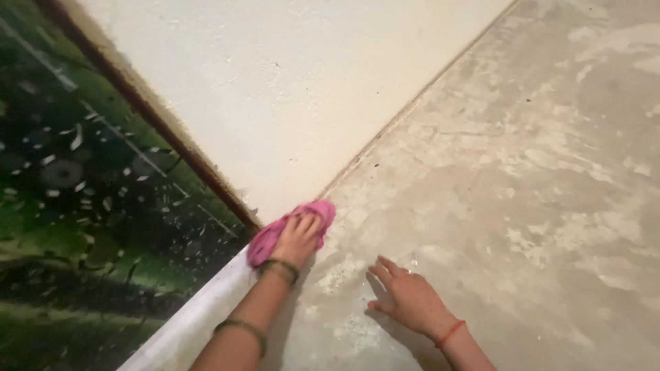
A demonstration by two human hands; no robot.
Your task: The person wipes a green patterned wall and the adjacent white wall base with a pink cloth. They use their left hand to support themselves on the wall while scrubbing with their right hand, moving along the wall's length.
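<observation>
Pink cloth (292, 230): one, left hand (299, 240) grip pressing it | right hand (409, 299) spread on floor (522, 206)

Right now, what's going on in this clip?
A person is crouched low over a patchy concrete floor. Their left hand presses a pink cloth into the corner where the floor meets a white wall, next to a dark green patterned sheet on the left. Their right hand, with a red thread at the wrist, lies flat on the floor with fingers spread, holding nothing. The floor shows pale, blotchy marks.
</observation>
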